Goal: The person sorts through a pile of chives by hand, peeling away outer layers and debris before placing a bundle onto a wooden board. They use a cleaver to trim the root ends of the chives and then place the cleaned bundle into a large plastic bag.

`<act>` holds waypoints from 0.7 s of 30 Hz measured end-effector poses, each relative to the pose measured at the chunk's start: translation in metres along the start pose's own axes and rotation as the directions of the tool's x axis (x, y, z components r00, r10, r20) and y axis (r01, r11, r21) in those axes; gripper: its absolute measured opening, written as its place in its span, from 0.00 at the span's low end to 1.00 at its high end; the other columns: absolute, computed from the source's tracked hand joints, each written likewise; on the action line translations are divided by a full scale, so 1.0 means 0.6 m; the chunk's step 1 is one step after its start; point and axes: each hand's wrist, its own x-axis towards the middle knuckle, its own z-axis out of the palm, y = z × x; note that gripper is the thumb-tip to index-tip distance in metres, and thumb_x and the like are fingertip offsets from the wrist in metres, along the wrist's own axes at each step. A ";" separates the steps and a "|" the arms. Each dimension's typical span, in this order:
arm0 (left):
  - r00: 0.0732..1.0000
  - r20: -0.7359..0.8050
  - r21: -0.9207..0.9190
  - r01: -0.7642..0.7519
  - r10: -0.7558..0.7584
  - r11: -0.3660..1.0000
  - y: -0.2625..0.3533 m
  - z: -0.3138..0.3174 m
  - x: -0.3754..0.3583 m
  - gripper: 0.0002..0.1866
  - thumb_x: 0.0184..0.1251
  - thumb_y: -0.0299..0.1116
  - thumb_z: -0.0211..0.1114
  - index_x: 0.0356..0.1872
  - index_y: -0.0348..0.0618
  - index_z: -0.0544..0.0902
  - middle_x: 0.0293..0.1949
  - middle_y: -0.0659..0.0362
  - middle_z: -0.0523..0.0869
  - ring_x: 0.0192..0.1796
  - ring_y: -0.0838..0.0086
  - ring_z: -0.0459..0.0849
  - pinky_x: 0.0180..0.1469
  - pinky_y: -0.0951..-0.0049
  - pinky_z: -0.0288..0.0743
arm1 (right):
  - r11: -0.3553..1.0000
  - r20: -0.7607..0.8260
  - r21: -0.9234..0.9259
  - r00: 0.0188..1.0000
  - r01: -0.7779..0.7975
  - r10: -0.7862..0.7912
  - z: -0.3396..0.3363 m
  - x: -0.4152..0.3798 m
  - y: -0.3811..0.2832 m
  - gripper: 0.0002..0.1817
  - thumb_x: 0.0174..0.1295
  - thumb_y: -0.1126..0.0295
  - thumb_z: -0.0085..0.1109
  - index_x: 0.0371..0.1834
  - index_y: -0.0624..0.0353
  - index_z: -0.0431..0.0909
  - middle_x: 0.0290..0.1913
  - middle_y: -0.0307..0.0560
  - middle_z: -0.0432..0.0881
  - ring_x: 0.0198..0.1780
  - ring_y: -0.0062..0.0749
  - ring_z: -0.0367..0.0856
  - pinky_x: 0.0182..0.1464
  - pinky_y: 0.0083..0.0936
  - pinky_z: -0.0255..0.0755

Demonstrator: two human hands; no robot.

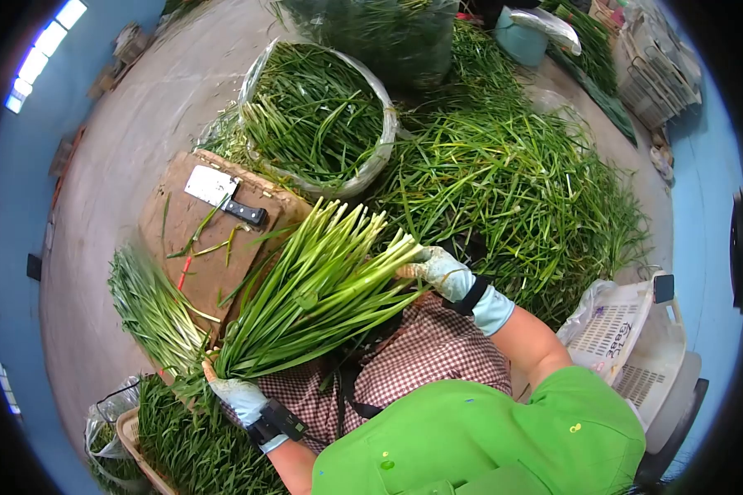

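A large bundle of long green stalks (305,297) lies across my lap, pale ends toward the upper right. My gloved left hand (238,394) is closed around its leafy lower-left end. At the pale ends, my gloved right hand (439,272) grips the stalks, its fingertips partly hidden. Beyond the bundle, a cleaver (225,196) with a black handle rests on a brown board (161,202), among loose leaves. Another bunch of green stalks (153,309) lies along the board's left edge, close to my left hand.
A plastic-lined basket of greens (385,124) stands beyond the board. A big heap of greens (512,190) spreads at the right. White crates (627,330) sit near my right elbow; a crate of leaves (132,437) is at lower left. A blue bucket (520,41) stands at the top.
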 end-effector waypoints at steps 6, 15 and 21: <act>0.997 0.058 -0.039 0.055 -0.053 0.998 -0.008 -0.017 0.010 0.19 0.67 0.44 0.48 0.47 0.41 0.75 0.45 0.58 0.79 0.47 0.71 0.77 0.54 0.68 0.68 | 0.991 0.025 -0.109 0.996 -0.083 0.086 -0.014 -0.027 -0.002 0.12 0.53 0.66 0.63 0.38 0.60 0.80 0.30 0.38 0.81 0.29 0.19 0.76 0.30 0.17 0.71; 0.996 0.068 -0.145 0.075 -0.065 0.987 -0.008 -0.019 0.013 0.16 0.66 0.42 0.51 0.46 0.43 0.77 0.43 0.59 0.80 0.44 0.74 0.77 0.52 0.70 0.70 | 0.690 -0.559 -0.723 0.555 0.038 -0.616 -0.169 0.030 -0.036 0.06 0.49 0.76 0.58 0.31 0.56 0.79 0.22 0.43 0.75 0.27 0.30 0.75 0.31 0.25 0.70; 1.000 0.019 -0.102 0.020 -0.018 0.995 -0.023 -0.020 0.020 0.20 0.63 0.45 0.54 0.48 0.40 0.74 0.43 0.56 0.79 0.42 0.73 0.78 0.48 0.71 0.73 | 0.331 -0.318 -0.943 0.347 -0.021 -0.883 -0.106 0.012 -0.177 0.25 0.46 0.65 0.65 0.48 0.61 0.73 0.45 0.51 0.78 0.49 0.41 0.76 0.53 0.29 0.68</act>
